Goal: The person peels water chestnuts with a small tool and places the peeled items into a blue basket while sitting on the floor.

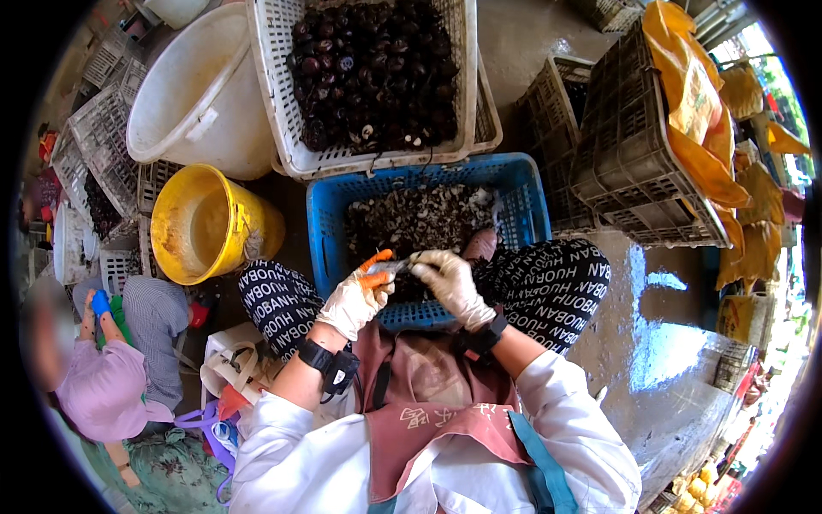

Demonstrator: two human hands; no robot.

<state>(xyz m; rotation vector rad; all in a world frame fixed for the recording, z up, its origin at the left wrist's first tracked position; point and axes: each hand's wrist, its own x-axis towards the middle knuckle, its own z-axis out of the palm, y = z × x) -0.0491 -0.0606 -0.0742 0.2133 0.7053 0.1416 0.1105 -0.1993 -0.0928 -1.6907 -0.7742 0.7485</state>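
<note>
My left hand [358, 298], in a white glove with orange finger coverings, is closed over the blue crate [321, 231]. Between its fingers shows a small grey metallic piece [390, 266], perhaps a blade. Close beside it, my right hand [452, 284] in a stained white glove is pinched shut, its fingertips meeting something small and dark that I cannot make out. Below both hands, white and brown peelings [419, 218] lie in the blue crate between my knees. Just beyond stands a white crate [278, 94] of dark, shiny, round pieces [372, 73] resembling water chestnuts.
A yellow bucket [190, 223] and a large white tub [163, 103] stand to the left. Stacked dark crates [625, 146], topped by an orange sack [689, 94], rise at the right. Another person in a lilac top [107, 377] sits at the lower left. Wet floor [655, 343] lies right.
</note>
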